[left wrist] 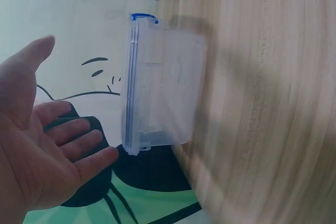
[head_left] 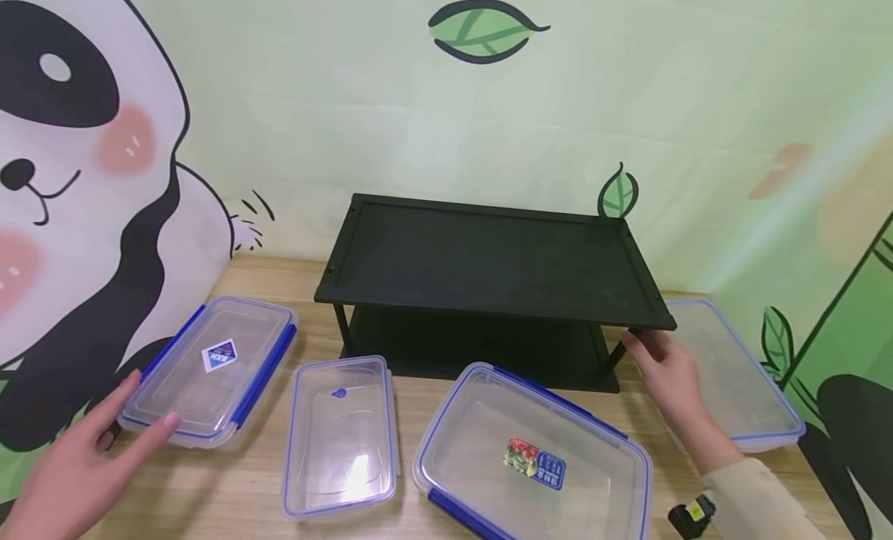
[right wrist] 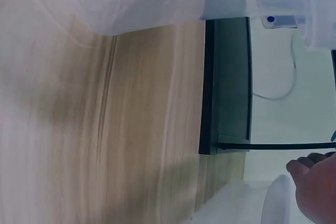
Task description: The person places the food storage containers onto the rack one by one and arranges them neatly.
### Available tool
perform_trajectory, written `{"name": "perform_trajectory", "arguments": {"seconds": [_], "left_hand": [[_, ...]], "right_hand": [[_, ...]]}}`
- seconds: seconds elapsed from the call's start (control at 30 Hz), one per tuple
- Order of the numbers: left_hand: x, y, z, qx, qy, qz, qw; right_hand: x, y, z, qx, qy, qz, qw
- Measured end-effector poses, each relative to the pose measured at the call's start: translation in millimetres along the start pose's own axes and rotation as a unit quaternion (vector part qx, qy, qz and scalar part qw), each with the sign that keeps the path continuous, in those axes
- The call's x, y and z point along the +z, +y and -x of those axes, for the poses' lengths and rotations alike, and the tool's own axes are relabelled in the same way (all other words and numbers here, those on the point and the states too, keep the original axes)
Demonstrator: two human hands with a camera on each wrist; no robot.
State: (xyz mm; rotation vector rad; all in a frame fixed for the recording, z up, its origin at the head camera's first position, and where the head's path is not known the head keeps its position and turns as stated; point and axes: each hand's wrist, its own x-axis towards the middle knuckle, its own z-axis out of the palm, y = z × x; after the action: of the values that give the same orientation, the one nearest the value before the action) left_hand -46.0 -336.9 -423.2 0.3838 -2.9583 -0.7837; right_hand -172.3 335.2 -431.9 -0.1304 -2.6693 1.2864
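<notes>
My left hand [head_left: 80, 462] is open, thumb and fingers spread, over the front corner of a lidded clear plastic food container [head_left: 237, 397] with blue clips. In the left wrist view, the palm of the left hand [left wrist: 52, 145] shows bare beside that container [left wrist: 163, 82]. At the right end of a black two-tier shelf [head_left: 481, 261], my right hand [head_left: 670, 373] reaches under the front corner of the top board, by the post. The board hides its fingertips in the head view; I cannot tell whether they grip the shelf. The right wrist view shows the right hand [right wrist: 317, 190] close to the post [right wrist: 278, 146].
In front of the shelf lie a small clear container [head_left: 342, 447] and a large one [head_left: 537, 462] with a fruit label. Another large container [head_left: 732, 369] lies behind my right hand. The wooden table [head_left: 272, 276] meets a printed panda backdrop [head_left: 314, 122] behind the shelf.
</notes>
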Motion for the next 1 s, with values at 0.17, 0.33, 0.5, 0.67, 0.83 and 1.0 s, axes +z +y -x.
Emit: {"name": "perform_trajectory", "arguments": {"seconds": [0.17, 0.33, 0.5, 0.67, 0.83, 1.0], "left_hand": [[2.8, -1.0, 3.9, -0.066, 0.031, 0.055, 0.9958], [8.0, -4.6, 5.6, -0.126, 0.04, 0.07, 0.9887], [14.7, -7.5, 7.8, -0.173, 0.058, 0.118, 0.9762], [18.7, -8.0, 9.9, -0.223, 0.077, 0.197, 0.9515], [24.6, -6.2, 9.7, -0.26, 0.102, 0.281, 0.9181], [31.5, -12.6, 8.2, -0.295, 0.104, 0.364, 0.8774]], "right_hand": [[4, 0, -3, 0.004, 0.013, 0.008, 1.0], [5, 0, -5, 0.02, 0.013, 0.002, 1.0], [6, 2, -5, 0.026, 0.017, -0.004, 1.0], [7, 2, -4, 0.031, 0.029, -0.003, 0.999], [8, 3, -5, 0.029, 0.04, -0.005, 0.999], [10, 6, -8, 0.018, 0.056, 0.014, 0.998]]}}
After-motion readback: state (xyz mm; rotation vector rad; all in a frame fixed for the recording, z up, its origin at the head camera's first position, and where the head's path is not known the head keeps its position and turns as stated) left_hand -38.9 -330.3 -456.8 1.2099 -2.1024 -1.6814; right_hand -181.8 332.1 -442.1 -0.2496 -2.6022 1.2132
